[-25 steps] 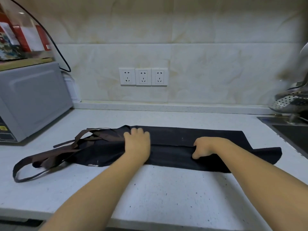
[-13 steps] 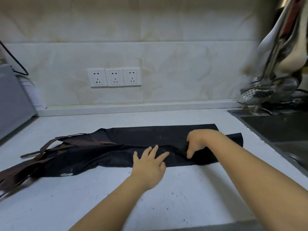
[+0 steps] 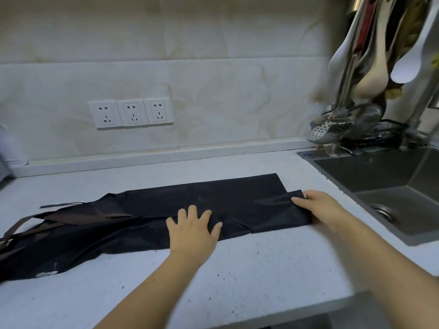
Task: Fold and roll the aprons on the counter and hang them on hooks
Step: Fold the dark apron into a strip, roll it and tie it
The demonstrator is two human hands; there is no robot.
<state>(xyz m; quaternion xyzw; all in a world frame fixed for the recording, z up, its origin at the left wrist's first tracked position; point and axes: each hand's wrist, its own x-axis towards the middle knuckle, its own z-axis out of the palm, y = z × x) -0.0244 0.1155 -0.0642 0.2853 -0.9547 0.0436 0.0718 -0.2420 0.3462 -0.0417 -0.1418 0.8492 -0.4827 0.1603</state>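
Apron [image 3: 147,219] end pinched in our right hand [image 3: 318,205], which gripped mid-cloth half a second ago; our left hand [image 3: 192,229] now presses flat, fingers spread. It lies folded lengthwise on the counter [image 3: 237,276], beside the sink [image 3: 392,186] with its drain [image 3: 382,211].

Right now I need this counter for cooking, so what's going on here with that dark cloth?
A person is folding a dark apron on the white counter. The left hand presses flat on the middle of the folded strip, fingers spread. The right hand pinches the end nearest the sink. The brown straps lie loose at the far left end. Nothing is rolled or hung yet.
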